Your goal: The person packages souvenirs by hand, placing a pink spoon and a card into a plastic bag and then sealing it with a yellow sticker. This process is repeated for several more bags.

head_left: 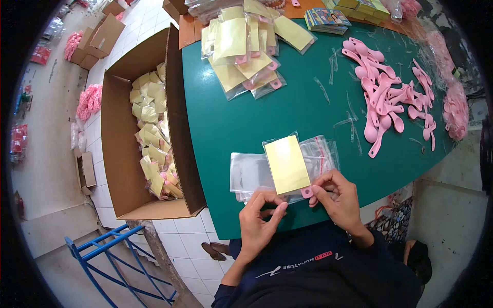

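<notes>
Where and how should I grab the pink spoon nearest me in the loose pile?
I'd pinch the spoon by its handle from your near side: the handle projects toward you over green tabletop, while the bowl sits among other spoons.

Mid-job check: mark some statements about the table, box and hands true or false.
1. Pink plastic spoons lie on the green tabletop. True.
2. The open brown cardboard box is empty. False: the box holds packets with yellow cards.
3. A rectangular yellow card lies over clear plastic bags. True.
4. The bare left hand reaches into the box. False: the left hand is near the yellow card.
5. The bare right hand is at a pink holed tab. True.
</notes>
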Demonstrator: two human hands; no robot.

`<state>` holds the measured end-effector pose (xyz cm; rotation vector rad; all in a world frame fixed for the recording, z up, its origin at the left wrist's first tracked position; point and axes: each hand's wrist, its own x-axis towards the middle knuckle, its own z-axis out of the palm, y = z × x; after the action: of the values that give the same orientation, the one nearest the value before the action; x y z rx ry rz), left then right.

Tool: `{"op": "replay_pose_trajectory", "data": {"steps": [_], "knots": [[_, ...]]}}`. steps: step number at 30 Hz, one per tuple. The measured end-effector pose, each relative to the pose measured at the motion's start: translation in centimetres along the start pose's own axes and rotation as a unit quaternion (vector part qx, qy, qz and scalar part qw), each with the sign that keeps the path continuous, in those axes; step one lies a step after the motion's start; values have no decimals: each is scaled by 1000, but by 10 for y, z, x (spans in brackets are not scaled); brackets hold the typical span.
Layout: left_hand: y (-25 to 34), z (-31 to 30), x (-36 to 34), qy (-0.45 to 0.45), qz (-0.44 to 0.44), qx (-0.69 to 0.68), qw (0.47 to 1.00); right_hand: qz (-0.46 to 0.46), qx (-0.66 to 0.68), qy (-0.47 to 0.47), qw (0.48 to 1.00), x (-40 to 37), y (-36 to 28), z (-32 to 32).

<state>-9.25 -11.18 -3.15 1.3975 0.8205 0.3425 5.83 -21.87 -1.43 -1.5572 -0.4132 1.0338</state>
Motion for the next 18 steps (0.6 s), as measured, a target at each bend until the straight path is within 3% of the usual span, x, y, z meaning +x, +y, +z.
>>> {"op": "replay_pose_trajectory", "data": {"steps": [5,8,16,18], "knots": [[1,8,-1,68,-17,-82,994,-27,-6,31,999,0,2,3],[-7,7,-4,60,0,-84,995,-51,-15,32,998,-1,7,4],[10,4,-4,27,31,-11,999,-86,-136,30,987,-5,-5,7],[26,1,2,24,77,36,996,-87,-163,21,983,-2,-21,6]]}}
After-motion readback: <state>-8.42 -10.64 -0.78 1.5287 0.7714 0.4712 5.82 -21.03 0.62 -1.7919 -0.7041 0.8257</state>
